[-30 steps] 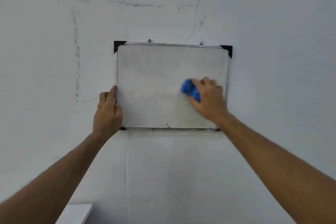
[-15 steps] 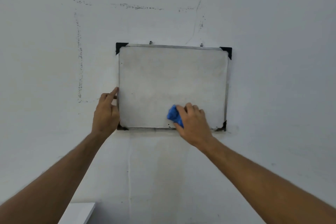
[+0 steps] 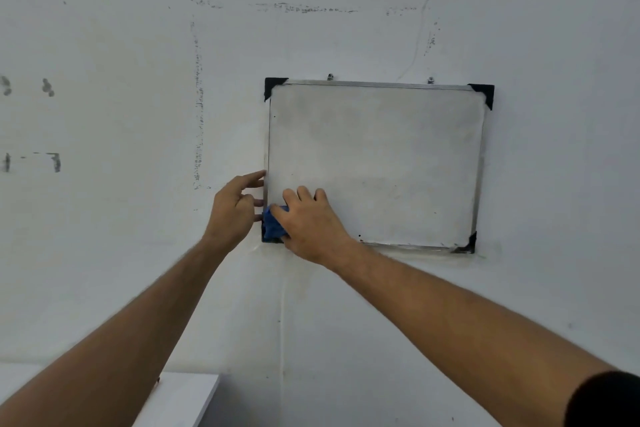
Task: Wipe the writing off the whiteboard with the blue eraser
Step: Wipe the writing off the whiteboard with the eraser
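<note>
A small whiteboard (image 3: 377,156) with a metal frame and black corner caps hangs on a white wall. Its surface is smudged grey, with no readable writing and a few dark specks near the bottom edge. My right hand (image 3: 311,222) presses the blue eraser (image 3: 273,224) against the board's lower left corner; most of the eraser is hidden under my fingers. My left hand (image 3: 235,210) rests beside the board's left frame, its fingers spread and their tips touching the edge.
The wall (image 3: 138,80) around the board carries dotted dark marks and a thin crack above. A white shelf or tabletop (image 3: 180,395) juts out at the lower left.
My right hand has swept the eraser from the board's right middle down along the bottom to the lower left corner. The view has shifted, so the board sits further right. My left hand stays at the frame.
</note>
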The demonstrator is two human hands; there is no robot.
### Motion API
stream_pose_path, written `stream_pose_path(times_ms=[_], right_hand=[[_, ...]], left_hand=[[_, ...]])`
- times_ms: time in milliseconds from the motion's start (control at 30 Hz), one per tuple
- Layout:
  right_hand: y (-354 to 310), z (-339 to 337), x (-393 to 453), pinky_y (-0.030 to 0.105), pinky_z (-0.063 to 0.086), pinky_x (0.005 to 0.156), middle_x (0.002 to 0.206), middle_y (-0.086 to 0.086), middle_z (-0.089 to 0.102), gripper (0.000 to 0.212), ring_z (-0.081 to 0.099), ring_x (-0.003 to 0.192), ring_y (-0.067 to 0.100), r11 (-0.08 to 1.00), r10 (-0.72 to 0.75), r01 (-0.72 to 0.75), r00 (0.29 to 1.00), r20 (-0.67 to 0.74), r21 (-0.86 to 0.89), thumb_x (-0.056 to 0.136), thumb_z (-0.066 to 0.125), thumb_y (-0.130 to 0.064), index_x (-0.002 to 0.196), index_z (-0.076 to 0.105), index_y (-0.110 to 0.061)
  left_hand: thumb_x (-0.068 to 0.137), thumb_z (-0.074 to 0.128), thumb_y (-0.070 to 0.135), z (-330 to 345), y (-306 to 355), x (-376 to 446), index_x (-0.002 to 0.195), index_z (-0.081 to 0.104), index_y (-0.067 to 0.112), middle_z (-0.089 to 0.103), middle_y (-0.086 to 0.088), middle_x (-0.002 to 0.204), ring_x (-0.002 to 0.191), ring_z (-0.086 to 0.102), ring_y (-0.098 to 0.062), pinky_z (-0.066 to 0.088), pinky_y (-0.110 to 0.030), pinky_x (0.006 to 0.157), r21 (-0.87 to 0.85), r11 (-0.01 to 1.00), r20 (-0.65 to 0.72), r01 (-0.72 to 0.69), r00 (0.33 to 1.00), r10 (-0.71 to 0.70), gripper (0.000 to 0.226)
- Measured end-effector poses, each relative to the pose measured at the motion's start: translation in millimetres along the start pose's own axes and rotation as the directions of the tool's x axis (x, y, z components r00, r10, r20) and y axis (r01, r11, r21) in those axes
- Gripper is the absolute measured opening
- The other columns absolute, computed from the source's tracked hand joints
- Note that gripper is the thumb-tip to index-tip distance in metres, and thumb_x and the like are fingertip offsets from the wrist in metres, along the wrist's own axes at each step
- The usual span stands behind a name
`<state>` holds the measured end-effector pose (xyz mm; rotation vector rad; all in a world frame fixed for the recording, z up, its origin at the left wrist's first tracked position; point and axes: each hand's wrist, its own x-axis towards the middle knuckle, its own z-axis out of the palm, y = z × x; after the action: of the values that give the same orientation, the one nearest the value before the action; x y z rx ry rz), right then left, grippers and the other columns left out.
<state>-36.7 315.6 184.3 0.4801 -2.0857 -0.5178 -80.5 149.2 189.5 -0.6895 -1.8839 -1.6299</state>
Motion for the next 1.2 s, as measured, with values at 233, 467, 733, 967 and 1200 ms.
stream_pose_path(times_ms=[233,467,733,967,1200], right_hand=[[37.6,-39.1,64.2,0.046,0.041,0.083,0.116,0.008,0.055,0.047,0.051,0.105,0.028,0.964,0.264,-0.262,0.956,-0.125,0.037,0.083,0.069,-0.04,0.124,0.059,-0.02],[7.2,-5.0,9.0,0.045,0.042,0.078,0.108,0.009,0.057,0.045,0.053,0.098,0.029,0.999,0.034,-0.034,0.999,-0.013,0.033,0.081,0.068,-0.042,0.118,0.062,-0.018],[67.5,-63.0,103.4,0.046,0.042,0.088,0.125,0.01,0.053,0.053,0.05,0.113,0.029,0.967,0.25,-0.255,0.957,-0.151,-0.019,0.089,0.062,-0.046,0.133,0.052,-0.017],[99.8,-75.7,99.6,0.045,0.046,0.08,0.12,0.012,0.054,0.053,0.054,0.106,0.031,0.869,0.494,-0.476,0.831,-0.256,0.131,0.09,0.062,-0.047,0.129,0.052,-0.013],[171.1,-83.6,18.9,0.045,0.052,0.075,0.121,0.015,0.054,0.057,0.057,0.105,0.035,0.718,0.696,-0.651,0.681,-0.226,0.249,0.088,0.064,-0.046,0.129,0.046,-0.009]], left_hand=[[0.091,0.027,-0.011,-0.2,3.0,-2.8,0.133,0.061,0.013,0.06,-0.005,0.128,0.097,0.071,-0.024,0.062,-0.032,0.068,-0.015,1.0,-0.016,-0.007,1.0,0.006,0.059],[0.085,0.036,0.005,0.2,5.1,-4.9,0.134,0.061,0.021,0.061,0.012,0.124,0.107,0.068,-0.021,0.06,-0.046,0.087,0.14,0.988,-0.008,-0.066,0.998,0.068,0.057],[0.081,0.037,0.015,6.6,13.3,-6.0,0.132,0.061,0.029,0.064,0.014,0.118,0.104,0.066,-0.016,0.057,-0.042,0.089,0.266,0.961,-0.048,-0.077,0.995,0.093,0.058],[0.094,0.054,0.022,21.4,12.5,-4.9,0.143,0.048,0.024,0.054,0.008,0.13,0.083,0.064,-0.007,0.056,-0.035,0.069,0.433,0.89,-0.069,-0.143,0.979,0.191,0.05],[0.093,0.057,0.026,51.4,12.7,-2.1,0.151,0.034,0.013,0.038,-0.006,0.144,0.117,0.055,-0.034,0.049,-0.048,0.086,0.49,0.864,-0.142,-0.117,0.967,0.212,0.064]])
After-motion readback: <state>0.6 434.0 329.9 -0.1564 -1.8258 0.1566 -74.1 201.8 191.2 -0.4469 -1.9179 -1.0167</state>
